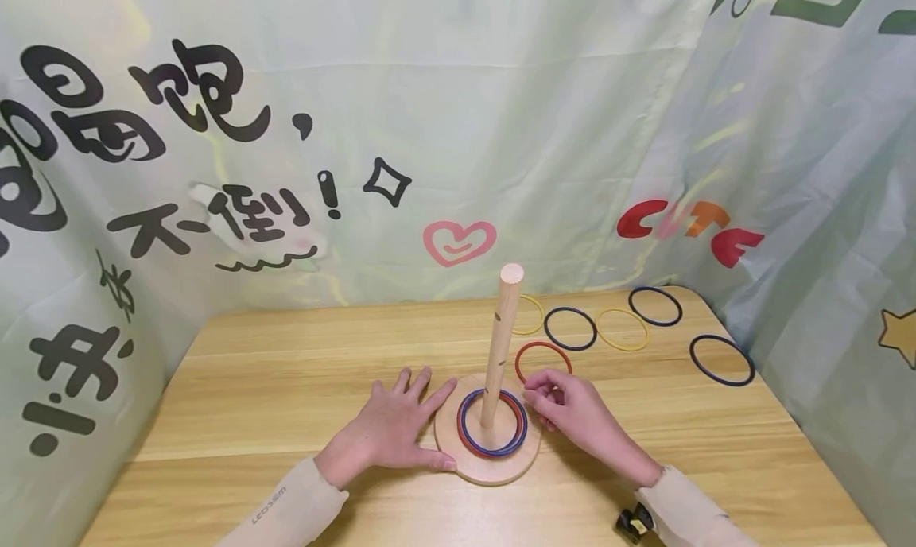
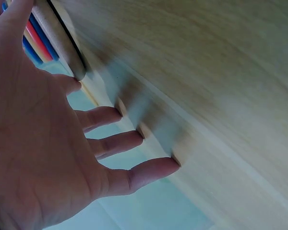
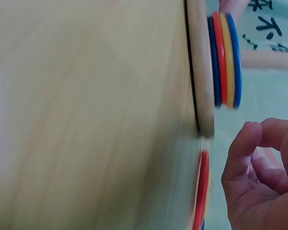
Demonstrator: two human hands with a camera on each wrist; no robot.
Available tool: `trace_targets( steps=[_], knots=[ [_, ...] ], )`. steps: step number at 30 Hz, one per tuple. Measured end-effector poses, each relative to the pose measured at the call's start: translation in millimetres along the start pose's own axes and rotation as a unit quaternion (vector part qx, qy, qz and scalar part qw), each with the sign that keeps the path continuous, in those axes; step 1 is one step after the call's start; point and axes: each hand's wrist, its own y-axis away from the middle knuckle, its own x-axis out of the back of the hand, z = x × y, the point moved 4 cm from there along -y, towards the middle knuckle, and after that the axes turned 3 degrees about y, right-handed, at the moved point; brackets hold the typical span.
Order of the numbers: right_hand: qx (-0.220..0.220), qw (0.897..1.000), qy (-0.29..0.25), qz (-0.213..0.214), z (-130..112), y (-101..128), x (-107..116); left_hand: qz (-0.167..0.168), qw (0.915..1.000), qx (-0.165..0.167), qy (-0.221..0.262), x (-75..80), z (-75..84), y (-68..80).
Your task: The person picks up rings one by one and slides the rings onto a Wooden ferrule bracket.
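Pale green printed curtain closing in a light wooden table on three sides.

The wooden table [image 1: 286,372] fills the lower frame, grain running left to right, evenly lit with soft shadows. The curtain [image 1: 544,118] hangs in folds behind it and wraps round at 9 and 3 o'clock. Black brush-style characters [image 1: 143,102] sit at 10 o'clock, a pink heart [image 1: 459,242] just above centre, red and orange letters [image 1: 690,229] at 2 o'clock, a yellow star [image 1: 900,336] at 3 o'clock.
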Motion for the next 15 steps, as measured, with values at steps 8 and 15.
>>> trace_targets(
  steps=[8,15],
  knots=[
    [-0.021,0.996,0.081,0.011,21.2,0.5,31.2,-0.003,1.0,0.003,0.0,2.2,1.2,0.4],
    [0.002,0.99,0.139,-0.001,28.3,-3.2,40.4,-0.006,1.0,0.006,-0.003,3.0,1.6,0.5]
  ],
)
